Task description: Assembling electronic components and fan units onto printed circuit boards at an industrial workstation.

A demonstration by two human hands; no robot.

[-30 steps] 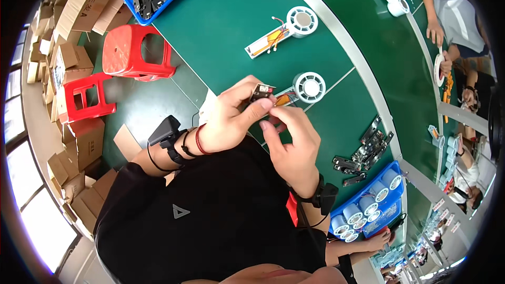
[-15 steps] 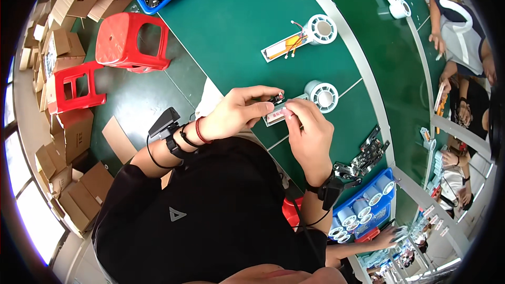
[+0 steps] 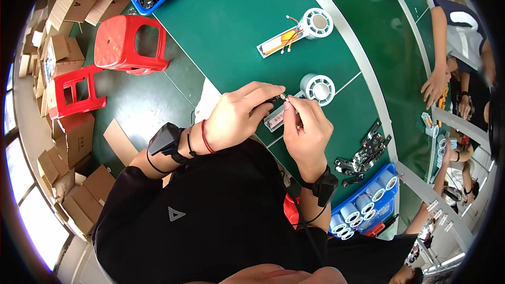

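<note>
My left hand [image 3: 238,114] pinches a small black circuit board [image 3: 274,99] between thumb and fingers, partly hidden by them. My right hand [image 3: 307,139] is closed, with thumb and forefinger at the board's end on a tiny pale piece [image 3: 285,100], perhaps a wire plug; it is too small to be sure. Just beyond and under the hands lies a pale blue-grey housing [image 3: 319,89] with a round vented head and a long narrow handle, like a handheld fan's. Farther off is a similar housing [image 3: 317,23], with an orange-yellow part and loose thin wires in its handle.
A blue tray of dark boards [image 3: 142,8] stands at the far left of the green table [image 3: 231,26]. Several boards [image 3: 365,152] lie loose at right, near a blue bin [image 3: 389,192] of round housings. Red stools [image 3: 118,42] stand left; co-workers sit across.
My right fingertips have risen from over the housing's handle to the end of the circuit board. My left hand keeps its hold on the board. A nearby co-worker's arm has shifted at the right.
</note>
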